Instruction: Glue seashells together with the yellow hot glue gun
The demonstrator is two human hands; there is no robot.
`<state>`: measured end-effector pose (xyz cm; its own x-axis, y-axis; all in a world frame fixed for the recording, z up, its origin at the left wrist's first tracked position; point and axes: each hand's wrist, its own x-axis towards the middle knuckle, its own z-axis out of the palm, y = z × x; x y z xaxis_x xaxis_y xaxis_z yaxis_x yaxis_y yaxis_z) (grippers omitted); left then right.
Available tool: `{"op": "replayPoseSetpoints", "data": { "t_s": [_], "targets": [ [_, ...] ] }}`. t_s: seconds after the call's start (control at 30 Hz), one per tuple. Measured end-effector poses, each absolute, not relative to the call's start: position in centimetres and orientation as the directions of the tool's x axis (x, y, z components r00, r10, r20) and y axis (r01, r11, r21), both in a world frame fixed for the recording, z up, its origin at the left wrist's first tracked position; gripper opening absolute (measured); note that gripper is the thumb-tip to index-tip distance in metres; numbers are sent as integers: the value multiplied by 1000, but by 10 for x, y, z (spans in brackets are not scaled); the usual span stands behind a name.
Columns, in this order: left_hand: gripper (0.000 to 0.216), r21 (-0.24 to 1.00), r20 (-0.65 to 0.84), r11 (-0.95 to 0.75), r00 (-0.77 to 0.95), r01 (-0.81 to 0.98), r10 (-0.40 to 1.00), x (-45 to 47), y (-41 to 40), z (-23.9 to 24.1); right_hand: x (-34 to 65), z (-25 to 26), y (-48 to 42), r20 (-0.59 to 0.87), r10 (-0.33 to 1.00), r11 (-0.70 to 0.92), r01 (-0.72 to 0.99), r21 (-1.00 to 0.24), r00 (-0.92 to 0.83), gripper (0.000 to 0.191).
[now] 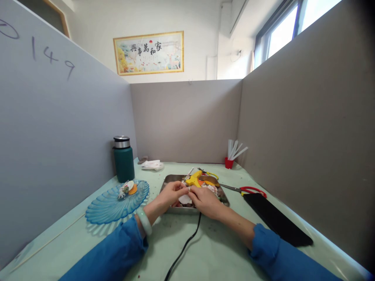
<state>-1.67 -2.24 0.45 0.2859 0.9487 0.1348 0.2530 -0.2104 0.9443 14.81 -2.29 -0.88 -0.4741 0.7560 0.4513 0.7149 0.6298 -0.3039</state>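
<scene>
Both my hands meet over the metal tray [187, 211], fingertips close together. My left hand [172, 194] has its thumb and fingers pinched, and my right hand [204, 198] pinches from the other side. A small whitish bit shows between the fingertips, too small to name. Just below them a white round piece [185, 199] is visible, and I cannot tell whether it is held or lies in the tray. Behind the fingers a yellow glue gun [194, 179] rests on the tray among small decorative pieces [211, 189]. A black cord [187, 242] runs from the tray towards me.
At left are a blue glass plate [108, 208] bearing a small shell-like ornament [127, 189] and a green bottle [124, 164]. White tissue [152, 165] lies behind. To the right are red-handled scissors [253, 190], a black flat case [277, 218] and a red cup [229, 163] of white sticks. Partitions enclose three sides.
</scene>
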Motion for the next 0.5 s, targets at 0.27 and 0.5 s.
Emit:
{"op": "replayPoseSetpoints", "data": {
  "t_s": [0.27,0.5],
  "targets": [
    [28,956,135,-204,302,211,944,-18,-22,3,147,-7,-24,450,756,630,714,-304,-475,34],
    [32,957,133,-200,294,210,947,-18,-20,3,147,-8,-22,450,759,625,722,-298,-471,33]
  ]
}}
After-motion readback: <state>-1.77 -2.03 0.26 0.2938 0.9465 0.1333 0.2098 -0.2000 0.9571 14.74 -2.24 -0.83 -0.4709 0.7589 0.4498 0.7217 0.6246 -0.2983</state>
